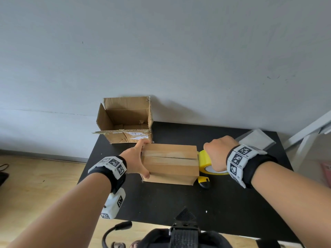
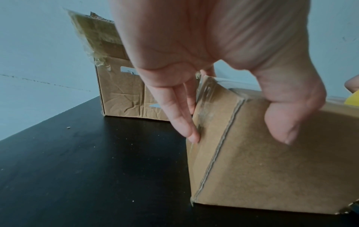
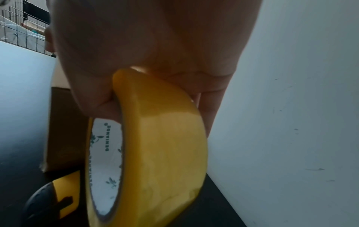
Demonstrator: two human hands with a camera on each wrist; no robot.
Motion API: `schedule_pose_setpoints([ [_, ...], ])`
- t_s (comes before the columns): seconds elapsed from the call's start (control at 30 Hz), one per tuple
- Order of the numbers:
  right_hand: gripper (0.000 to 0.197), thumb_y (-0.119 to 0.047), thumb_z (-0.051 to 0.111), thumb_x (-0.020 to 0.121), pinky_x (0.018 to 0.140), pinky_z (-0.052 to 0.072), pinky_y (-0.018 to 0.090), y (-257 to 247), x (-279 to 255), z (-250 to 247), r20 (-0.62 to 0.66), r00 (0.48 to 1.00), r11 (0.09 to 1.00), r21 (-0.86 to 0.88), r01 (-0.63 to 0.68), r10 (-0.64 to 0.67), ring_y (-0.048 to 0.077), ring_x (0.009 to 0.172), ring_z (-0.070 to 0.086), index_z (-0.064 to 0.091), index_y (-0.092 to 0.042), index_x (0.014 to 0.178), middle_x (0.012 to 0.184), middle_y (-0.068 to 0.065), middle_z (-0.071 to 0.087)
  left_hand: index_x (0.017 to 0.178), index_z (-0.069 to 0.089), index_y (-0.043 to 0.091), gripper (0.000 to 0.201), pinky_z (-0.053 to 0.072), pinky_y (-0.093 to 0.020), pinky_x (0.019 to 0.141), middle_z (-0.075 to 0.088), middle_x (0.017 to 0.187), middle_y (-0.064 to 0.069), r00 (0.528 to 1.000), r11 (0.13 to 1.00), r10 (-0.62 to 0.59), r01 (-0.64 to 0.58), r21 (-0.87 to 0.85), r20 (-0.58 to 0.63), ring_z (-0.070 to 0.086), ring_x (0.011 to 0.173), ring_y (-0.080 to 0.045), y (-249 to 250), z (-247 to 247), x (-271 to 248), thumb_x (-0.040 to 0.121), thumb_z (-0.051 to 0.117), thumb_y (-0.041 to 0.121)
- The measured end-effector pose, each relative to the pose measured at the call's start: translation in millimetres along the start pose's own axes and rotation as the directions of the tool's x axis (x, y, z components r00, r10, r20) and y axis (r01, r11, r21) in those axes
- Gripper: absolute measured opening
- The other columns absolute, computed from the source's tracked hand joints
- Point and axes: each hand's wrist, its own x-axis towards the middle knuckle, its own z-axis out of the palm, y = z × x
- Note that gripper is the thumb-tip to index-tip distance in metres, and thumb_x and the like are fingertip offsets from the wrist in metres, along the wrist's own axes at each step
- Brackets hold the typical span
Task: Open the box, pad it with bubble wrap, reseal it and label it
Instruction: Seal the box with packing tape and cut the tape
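Both hands busy, left hand (image 1: 136, 158) bracing the box (image 1: 170, 163), right hand (image 1: 217, 154) gripping the tape roll (image 1: 206, 161); uneven pull could skew the seal.

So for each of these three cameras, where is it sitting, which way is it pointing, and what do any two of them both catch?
Head: worn on the head, looking forward and down at the table; both forearms show.
Left wrist: looks along the left hand, steadying the closed box.
Right wrist: looks along the right hand, gripping the yellow tape roll.
Shared: head and left wrist both show the open box.
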Motion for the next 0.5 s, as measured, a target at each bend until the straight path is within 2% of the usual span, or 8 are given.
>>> schedule_pose_setpoints([
  [0.1, 0.041, -0.053, 0.056, 0.082, 0.065, 0.038, 0.03, 0, 2, 2, 0.003, 1.0, 1.0, -0.002, -0.002, 0.002, 0.019, 0.074, 0.052, 0.052, -0.02, 0.105, 0.091, -0.002, 0.06, 0.129, 0.013, 0.043, 0.11, 0.052, -0.035, 0.092, 0.051, 0.111, 0.006, 1.0, 1.0, -0.002, 0.002, -0.006, 0.006, 0.056, 0.097, -0.016, 1, 0, 0, 0.052, 0.09, 0.028],
  [0.3, 0.045, -0.058, 0.056, 0.081, 0.066, 0.038, 0.03, 0, 6, 8, -0.013, 1.0, 1.0, -0.006, 0.009, -0.009, 0.02, 0.087, 0.061, 0.052, -0.02, 0.106, 0.098, -0.001, 0.062, 0.131, 0.013, 0.042, 0.112, 0.052, -0.034, 0.093, 0.05, 0.114, 0.006, 1.0, 1.0, -0.002, 0.002, -0.025, 0.006, 0.056, 0.099, -0.016, 0, 1, 1, 0.052, 0.09, 0.027],
  [0.43, 0.045, -0.057, 0.057, 0.08, 0.065, 0.04, 0.03, -2, 10, 11, -0.009, 1.0, 1.0, 0.003, 0.0, 0.0, 0.02, 0.086, 0.061, 0.052, -0.021, 0.105, 0.097, -0.002, 0.062, 0.134, 0.011, 0.039, 0.113, 0.052, -0.032, 0.091, 0.051, 0.113, 0.005, 1.0, 1.0, 0.001, -0.001, -0.013, 0.0, 0.057, 0.097, -0.016, 2, 1, 1, 0.054, 0.09, 0.025],
  [0.5, 0.046, -0.057, 0.058, 0.08, 0.065, 0.039, 0.03, -2, 12, 12, -0.014, 1.0, 1.0, 0.005, 0.004, -0.004, 0.02, 0.087, 0.061, 0.051, -0.021, 0.107, 0.098, -0.002, 0.061, 0.135, 0.011, 0.039, 0.114, 0.051, -0.034, 0.093, 0.048, 0.118, 0.005, 1.0, 1.0, 0.007, -0.007, 0.03, 0.006, 0.055, 0.101, -0.016, 6, 1, 0, 0.053, 0.09, 0.029],
])
